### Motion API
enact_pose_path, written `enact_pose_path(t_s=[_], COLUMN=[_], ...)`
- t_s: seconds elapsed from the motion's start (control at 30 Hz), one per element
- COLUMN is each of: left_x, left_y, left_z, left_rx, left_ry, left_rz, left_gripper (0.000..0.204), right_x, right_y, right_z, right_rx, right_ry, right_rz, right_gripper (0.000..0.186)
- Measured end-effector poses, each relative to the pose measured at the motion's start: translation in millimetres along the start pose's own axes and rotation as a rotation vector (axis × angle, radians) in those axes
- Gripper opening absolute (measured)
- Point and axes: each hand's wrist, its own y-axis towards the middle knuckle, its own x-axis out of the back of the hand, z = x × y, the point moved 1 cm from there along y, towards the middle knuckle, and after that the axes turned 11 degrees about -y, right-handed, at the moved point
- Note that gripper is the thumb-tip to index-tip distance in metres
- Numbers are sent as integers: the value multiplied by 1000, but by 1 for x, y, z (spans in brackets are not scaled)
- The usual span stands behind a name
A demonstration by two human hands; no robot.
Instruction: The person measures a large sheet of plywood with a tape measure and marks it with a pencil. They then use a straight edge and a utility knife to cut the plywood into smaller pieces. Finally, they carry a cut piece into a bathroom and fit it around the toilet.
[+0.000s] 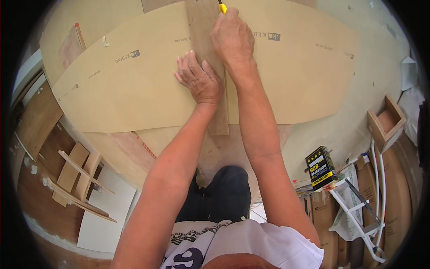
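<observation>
A large tan sheet with printed marks lies across the work surface. Along its middle runs a long narrow wooden board, pointing away from me. My left hand presses on this board with its fingers spread. Farther off, my right hand is closed at the board's right edge. A small yellow and black utility knife pokes out past its fingers; the rest of the knife is hidden in the fist.
A black and yellow adhesive tin stands on a white stepladder at the right. Behind it sits an open wooden box. At the left are wooden pieces and a white panel. A red-edged strip lies under the sheet's near edge.
</observation>
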Motion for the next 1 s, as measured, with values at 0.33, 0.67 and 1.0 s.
enact_pose_path(t_s=[0.33, 0.67, 1.0], left_x=[1, 2, 1], left_y=[0, -1, -2], left_z=[-2, -2, 1], left_rx=[12, -5, -14], left_ry=[-8, -7, -37], left_rz=[9, -6, -3], left_gripper=[48, 48, 48], right_x=[3, 1, 4], right_y=[2, 5, 9], right_z=[5, 2, 0], right_rx=[-29, 23, 43], right_ry=[-30, -25, -53], right_rz=[25, 10, 124], right_gripper=[27, 23, 22])
